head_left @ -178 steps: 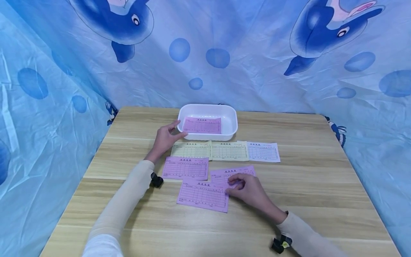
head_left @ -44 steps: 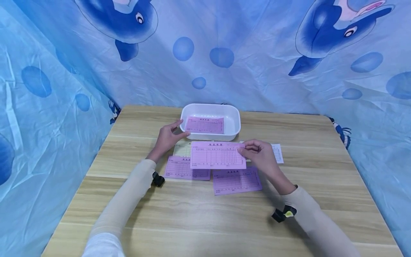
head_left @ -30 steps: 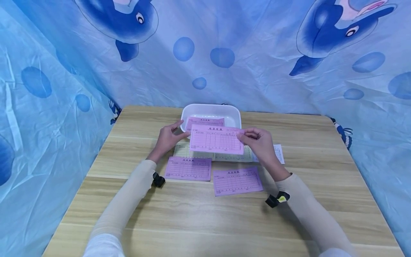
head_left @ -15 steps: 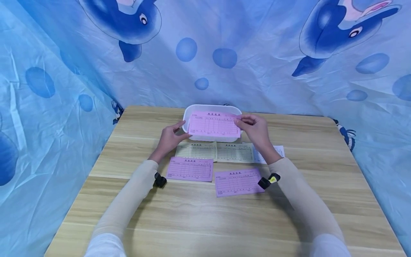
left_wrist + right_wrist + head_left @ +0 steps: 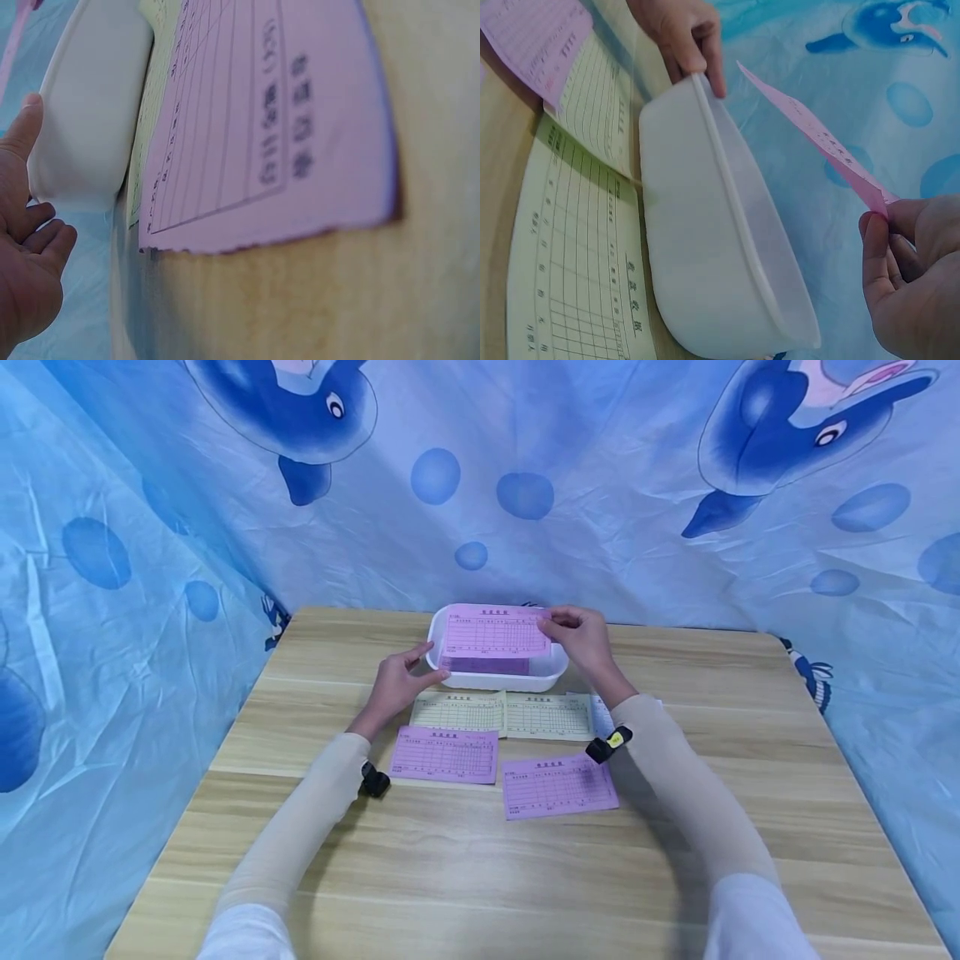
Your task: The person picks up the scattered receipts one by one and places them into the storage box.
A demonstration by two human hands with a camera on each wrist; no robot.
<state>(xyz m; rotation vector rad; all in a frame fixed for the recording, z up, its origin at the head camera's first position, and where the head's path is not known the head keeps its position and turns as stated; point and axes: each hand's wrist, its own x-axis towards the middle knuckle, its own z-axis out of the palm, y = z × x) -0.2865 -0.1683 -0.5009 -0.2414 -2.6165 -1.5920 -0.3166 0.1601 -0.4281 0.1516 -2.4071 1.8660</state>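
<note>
My right hand (image 5: 581, 639) pinches a pink receipt slip (image 5: 495, 633) by its right edge, up over the white plastic tub (image 5: 502, 682). In the right wrist view this slip (image 5: 817, 135) hangs tilted between thumb and fingers, clear of the tub's rim. Below it, another pink slip (image 5: 487, 666) lies in the tub, partly hidden. My left hand (image 5: 395, 683) rests at the tub's left end, thumb and forefinger spread and touching it near the rim. In the left wrist view the other fingers (image 5: 45, 232) bend loosely beside the tub.
Two pale green slips (image 5: 459, 712) lie side by side before the tub, and a white slip (image 5: 602, 717) sits to their right, partly under my arm. Nearer are a left pink slip (image 5: 444, 756) and a right pink slip (image 5: 558, 789). A blue dolphin curtain (image 5: 480, 485) hangs behind.
My right hand has taken the front pink slip from the table, lifted it and carried it forward over the tub. My left hand keeps its place at the tub.
</note>
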